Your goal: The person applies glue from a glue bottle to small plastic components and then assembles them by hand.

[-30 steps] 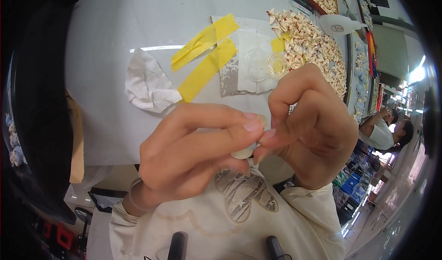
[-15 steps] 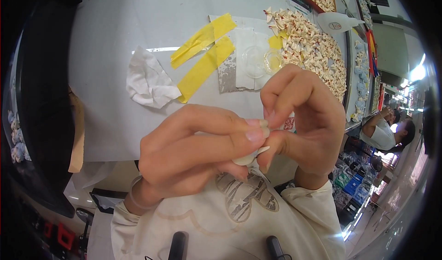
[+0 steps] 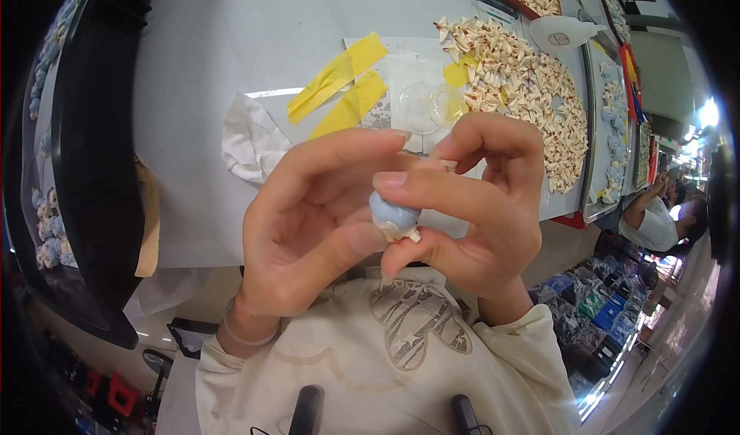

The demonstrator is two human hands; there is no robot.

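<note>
Between the index finger and thumb of my right hand [image 3: 493,211] is a small figurine [image 3: 395,213], pale blue and rounded on top, cream below with small projections. My left hand [image 3: 289,223] is cupped beside it with fingers apart, its thumb tip at the figurine's left side. Whether that thumb presses on it I cannot tell. A small pale bit [image 3: 447,164] shows by the other fingertips of my right hand; its kind is unclear. Beyond the hands, many small cream pointed pieces with red marks [image 3: 532,88] lie heaped on the grey table [image 3: 208,42].
Yellow tape strips [image 3: 337,78], a crumpled white tissue [image 3: 250,138] and clear round dishes [image 3: 420,105] lie ahead. A white squeeze bottle [image 3: 563,34] is at the far right. Trays of blue figurines [image 3: 613,131] flank both sides. Another person [image 3: 655,219] sits at the right.
My hands have turned and drawn apart, and my left fingers have opened from a pinch. The figurine's blue side now shows between them. The view has shifted slightly.
</note>
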